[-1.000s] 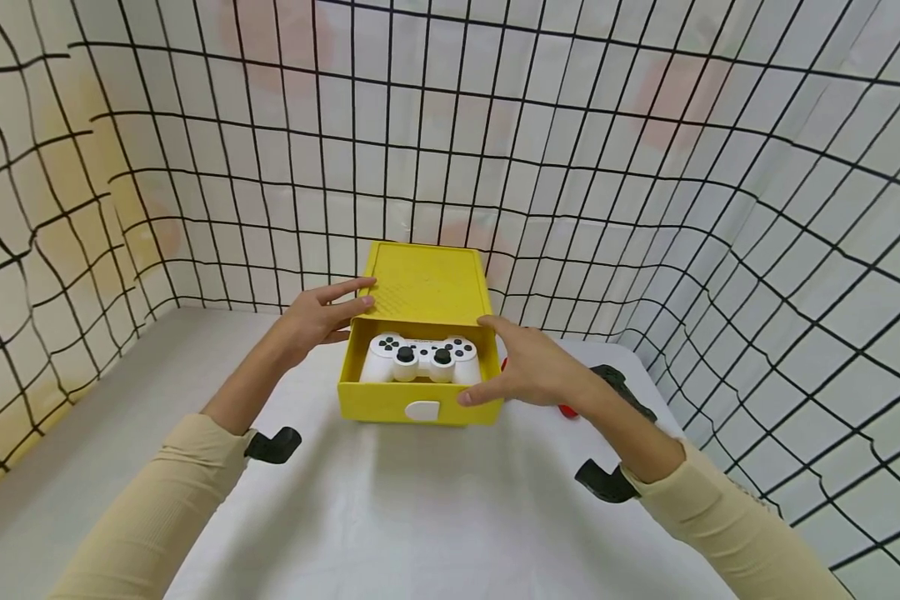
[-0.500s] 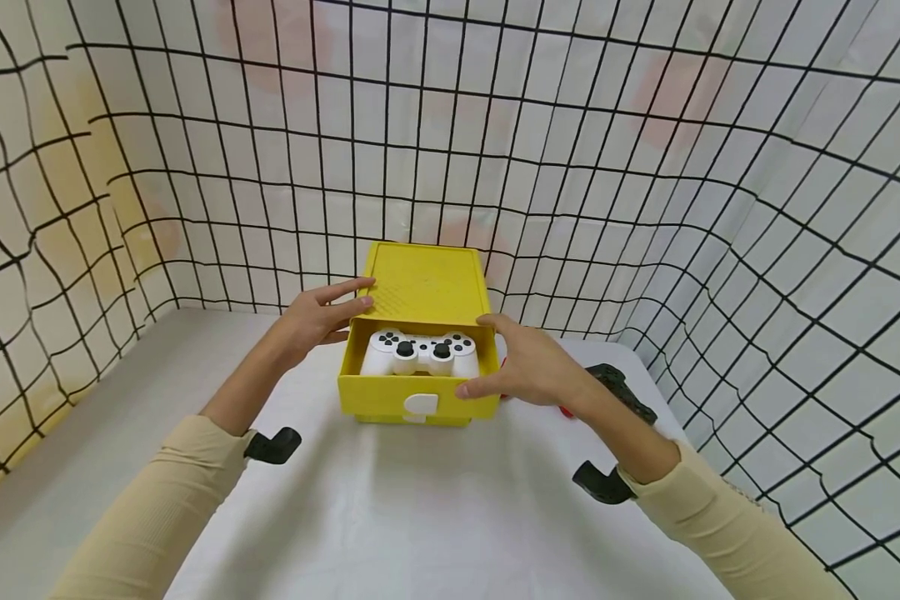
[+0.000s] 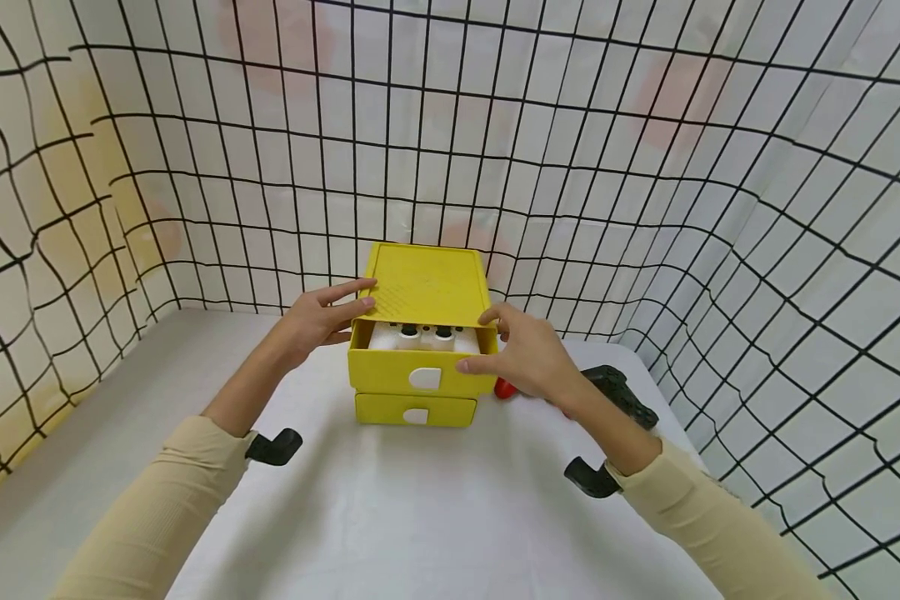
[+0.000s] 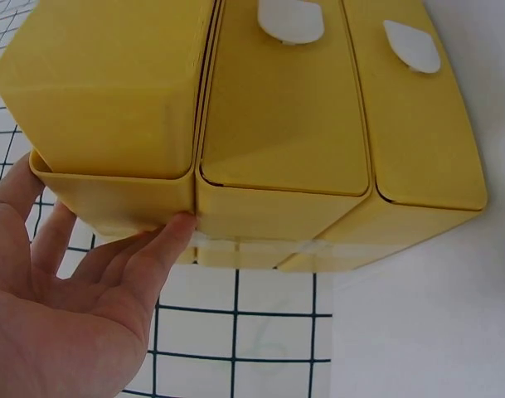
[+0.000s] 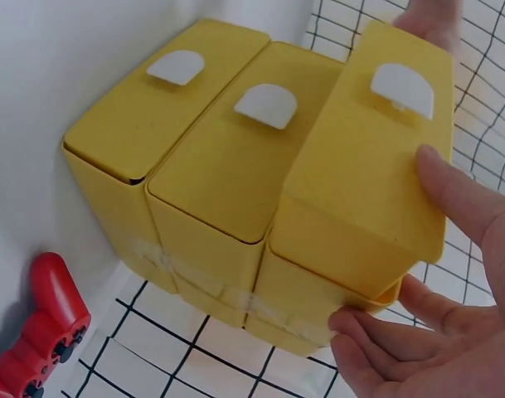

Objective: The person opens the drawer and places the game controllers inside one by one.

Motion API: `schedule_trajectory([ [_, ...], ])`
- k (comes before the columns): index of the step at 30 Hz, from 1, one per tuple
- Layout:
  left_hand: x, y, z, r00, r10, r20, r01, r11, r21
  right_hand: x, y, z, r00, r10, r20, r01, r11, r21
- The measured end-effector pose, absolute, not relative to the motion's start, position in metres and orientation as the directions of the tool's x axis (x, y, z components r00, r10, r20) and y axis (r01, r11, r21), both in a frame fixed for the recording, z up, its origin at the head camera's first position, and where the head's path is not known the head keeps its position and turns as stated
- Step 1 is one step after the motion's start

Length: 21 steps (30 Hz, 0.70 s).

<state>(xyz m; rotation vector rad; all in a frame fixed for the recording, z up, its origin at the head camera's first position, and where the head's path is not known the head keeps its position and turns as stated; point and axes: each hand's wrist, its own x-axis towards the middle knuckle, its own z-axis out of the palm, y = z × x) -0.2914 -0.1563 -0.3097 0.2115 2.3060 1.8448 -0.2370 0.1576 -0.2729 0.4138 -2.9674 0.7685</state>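
A yellow drawer unit [image 3: 431, 283] with three drawers stands on the white table. Its top drawer [image 5: 360, 174] sticks partly out, and inside it lies a white game controller [image 3: 425, 340], its rear part hidden under the unit's top. My left hand [image 3: 315, 321] rests its fairly straight fingers against the unit's upper left side. On the other side, my right hand [image 3: 528, 354] presses its thumb [image 5: 459, 191] on the drawer front, right of the white pull tab [image 5: 404, 87]. The fingers of that hand curl against the unit's upper right side. Both lower drawers are pushed in.
A red game controller [image 5: 49, 323] lies on the table right of the unit. Farther right is a dark controller-like object [image 3: 621, 396], partly behind my right forearm. Black wire grid panels [image 3: 450, 158] over white sheeting enclose the back and sides.
The top drawer has slid back into the unit, my right thumb moving with it. Less of the white controller shows, and a lower drawer front has come into view. My left hand has stayed put.
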Motion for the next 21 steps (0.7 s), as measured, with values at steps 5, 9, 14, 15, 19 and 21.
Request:
schedule_trajectory([
  [5, -0.292, -0.157, -0.311, -0.975, 0.217, -0.050, 0.000, 0.227, 0.974, -0.241, 0.155, -0.280, -0.956, -0.227, 0.185, -0.290, 0.833, -0.471],
  [9, -0.294, -0.156, -0.313, -0.976, 0.212, -0.049, 0.003, 0.235, 0.972, -0.244, 0.153, -0.284, -0.956, -0.210, 0.203, -0.285, 0.822, -0.494],
  [14, -0.295, -0.156, -0.314, -0.977, 0.207, -0.053, 0.000, 0.245, 0.970, -0.246, 0.151, -0.285, -0.959, -0.204, 0.198, -0.278, 0.813, -0.512],
  [15, -0.295, -0.156, -0.314, -0.977, 0.207, -0.053, 0.000, 0.247, 0.969, -0.246, 0.150, -0.284, -0.960, -0.203, 0.195, -0.276, 0.811, -0.515],
  [19, -0.295, -0.157, -0.313, -0.976, 0.211, -0.052, 0.003, 0.250, 0.968, -0.247, 0.149, -0.283, -0.960, -0.196, 0.200, -0.274, 0.806, -0.525],
  [21, -0.295, -0.157, -0.313, -0.976, 0.211, -0.051, 0.002, 0.245, 0.969, -0.248, 0.148, -0.284, -0.959, -0.194, 0.208, -0.277, 0.804, -0.527],
])
